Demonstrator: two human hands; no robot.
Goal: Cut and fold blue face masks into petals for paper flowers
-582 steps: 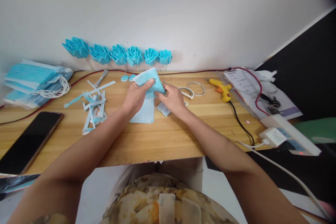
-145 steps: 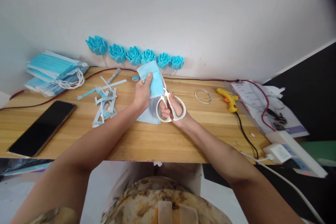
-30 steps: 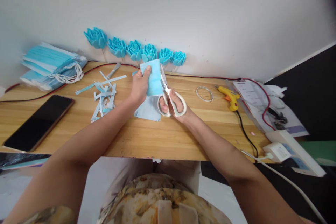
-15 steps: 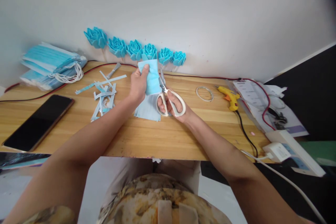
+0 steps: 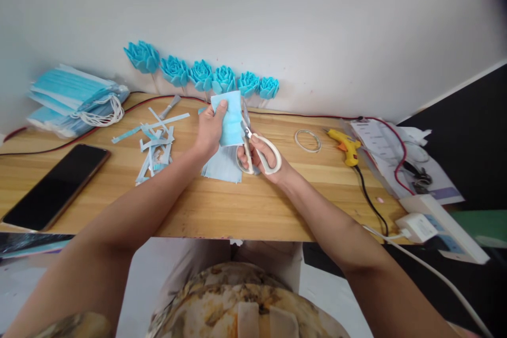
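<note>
My left hand (image 5: 210,125) pinches a folded piece of blue mask fabric (image 5: 231,117), thumb on its front face. With my right hand (image 5: 266,158) I grip white-handled scissors (image 5: 271,154), fingers through the loops. The scissor blades point up and away along the fabric's right edge; they look partly spread, but whether they touch the fabric I cannot tell. Beneath my hands, a stack of pale blue fabric pieces (image 5: 222,165) lies on the wooden table (image 5: 237,211). Cut fabric strips (image 5: 155,140) are heaped left of my left hand.
Several blue fabric flowers (image 5: 201,75) on thin stems line the wall. Face masks (image 5: 73,92) are piled at the back left, above a phone (image 5: 57,186). On the right are a wire ring (image 5: 308,140), a yellow glue gun (image 5: 347,147), papers (image 5: 376,140) and a power strip (image 5: 447,229).
The blue fabric has shifted slightly right, closer to the scissor blades, and looks a little more turned. The scissors have moved only slightly. Both hands keep their holds.
</note>
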